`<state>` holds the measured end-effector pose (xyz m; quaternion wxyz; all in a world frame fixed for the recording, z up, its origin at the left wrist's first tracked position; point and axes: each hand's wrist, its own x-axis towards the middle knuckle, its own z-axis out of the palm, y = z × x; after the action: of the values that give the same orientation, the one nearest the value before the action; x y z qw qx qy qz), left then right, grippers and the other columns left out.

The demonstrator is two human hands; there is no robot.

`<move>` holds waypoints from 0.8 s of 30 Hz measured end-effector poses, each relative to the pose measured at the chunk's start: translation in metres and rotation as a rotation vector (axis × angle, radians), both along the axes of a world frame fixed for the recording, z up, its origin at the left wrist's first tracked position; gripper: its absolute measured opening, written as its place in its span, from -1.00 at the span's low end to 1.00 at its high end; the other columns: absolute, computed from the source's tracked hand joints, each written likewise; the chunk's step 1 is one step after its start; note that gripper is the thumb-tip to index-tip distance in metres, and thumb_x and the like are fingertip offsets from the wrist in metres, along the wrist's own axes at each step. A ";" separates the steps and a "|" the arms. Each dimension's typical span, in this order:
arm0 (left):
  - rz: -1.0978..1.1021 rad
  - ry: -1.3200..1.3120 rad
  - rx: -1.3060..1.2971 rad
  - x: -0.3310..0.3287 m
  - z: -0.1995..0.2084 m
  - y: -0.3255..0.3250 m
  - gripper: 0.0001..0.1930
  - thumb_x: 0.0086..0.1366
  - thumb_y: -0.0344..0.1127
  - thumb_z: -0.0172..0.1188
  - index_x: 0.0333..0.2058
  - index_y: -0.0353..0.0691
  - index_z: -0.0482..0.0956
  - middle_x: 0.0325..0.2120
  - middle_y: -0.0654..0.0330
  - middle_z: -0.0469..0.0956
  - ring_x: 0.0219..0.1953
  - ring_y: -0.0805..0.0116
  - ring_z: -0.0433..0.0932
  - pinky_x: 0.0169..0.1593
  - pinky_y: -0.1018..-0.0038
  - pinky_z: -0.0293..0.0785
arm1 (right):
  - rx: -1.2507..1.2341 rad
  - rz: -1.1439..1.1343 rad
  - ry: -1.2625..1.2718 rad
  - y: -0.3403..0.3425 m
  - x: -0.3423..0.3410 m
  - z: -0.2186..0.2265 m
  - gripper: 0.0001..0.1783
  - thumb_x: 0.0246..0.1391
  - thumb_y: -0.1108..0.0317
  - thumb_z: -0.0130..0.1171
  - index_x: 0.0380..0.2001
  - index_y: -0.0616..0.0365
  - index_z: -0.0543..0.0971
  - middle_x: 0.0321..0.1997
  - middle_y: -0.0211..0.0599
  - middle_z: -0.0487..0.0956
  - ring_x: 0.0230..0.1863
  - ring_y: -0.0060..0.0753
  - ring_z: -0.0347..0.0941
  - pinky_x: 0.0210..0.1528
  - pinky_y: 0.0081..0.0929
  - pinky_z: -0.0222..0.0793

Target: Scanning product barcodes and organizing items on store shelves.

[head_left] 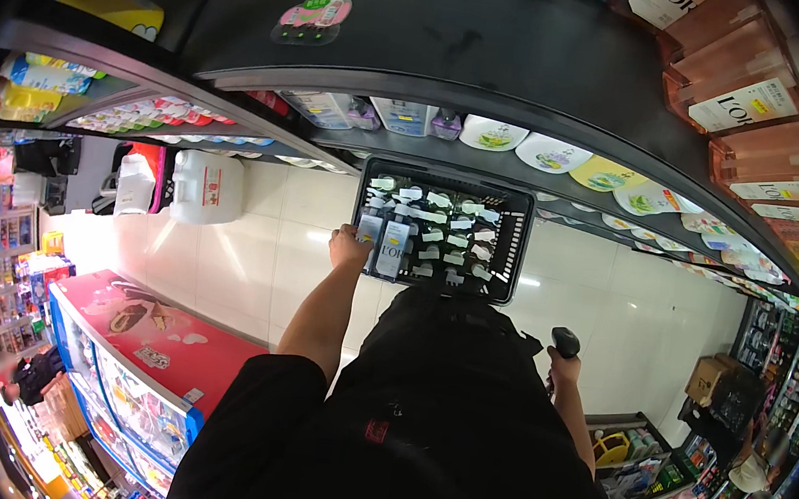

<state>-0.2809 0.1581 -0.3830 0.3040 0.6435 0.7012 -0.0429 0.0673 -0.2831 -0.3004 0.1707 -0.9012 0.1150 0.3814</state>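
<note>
Two bare hands: the left hand [349, 247] is near the centre of the frame, the right hand [564, 368] right of centre and lower down.
Left fingers: curled at the left edge of the basket, up against a grey-blue pack [371, 233]; whether they grip it or only touch it, I cannot tell.
Right fingers: closed around the handle of a black handheld device [565, 342], its rounded head pointing up the frame, well apart from the basket.
Basket: the black basket [518, 238] with slotted walls sits at upper centre, between the shelf and the person's dark clothing [439, 429].
Inside it: rows of pump-top bottles [434, 234], with a second grey-blue pack [392, 249] just right of the first, both at the basket's left side.
Shelving: a black shelf [422, 38] spans the top, with white and yellow bottles [494, 135] below its edge and amber clear trays [722, 50] at upper right.
Floor: pale tiles [296, 258]; a white jug [209, 189] shows at upper left.
Lower left: a red-topped cabinet [166, 337] and, beyond it, another person [38, 375].
Lower right: a dark crate [629, 430] of mixed goods, near a brown carton [709, 380].
</note>
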 end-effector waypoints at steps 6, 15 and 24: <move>0.042 0.091 -0.050 0.027 0.012 0.005 -0.26 -0.13 -0.12 0.45 0.08 -0.19 0.42 0.01 0.01 0.48 0.14 0.03 0.45 0.22 0.26 0.42 | 0.005 -0.043 -0.045 -0.008 -0.003 0.006 -0.56 -0.12 0.05 0.43 -0.62 0.20 0.51 -0.77 -0.29 0.45 -0.79 -0.31 0.45 -0.71 -0.32 0.36; -0.044 0.197 -0.177 0.026 -0.001 0.009 -0.13 -0.21 -0.05 0.52 0.09 -0.22 0.34 0.06 0.00 0.48 0.14 0.05 0.47 0.22 0.29 0.45 | -0.001 -0.111 -0.037 -0.021 -0.011 0.007 -0.57 -0.14 0.08 0.44 -0.56 0.25 0.53 -0.75 -0.30 0.44 -0.79 -0.32 0.43 -0.71 -0.32 0.36; 0.459 -0.803 -0.732 -0.031 0.010 -0.013 -0.44 0.18 -0.19 0.30 0.08 -0.43 0.47 -0.11 0.06 0.61 -0.09 0.15 0.63 0.01 0.18 0.57 | 0.032 -0.002 -0.032 0.000 0.010 0.006 -0.61 -0.07 0.14 0.42 -0.61 0.15 0.46 -0.79 -0.39 0.37 -0.82 -0.41 0.32 -0.75 -0.38 0.21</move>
<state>-0.3123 0.1449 -0.3732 0.7497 0.2941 0.5920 0.0318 0.0772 -0.2829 -0.2940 0.1870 -0.9043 0.1069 0.3685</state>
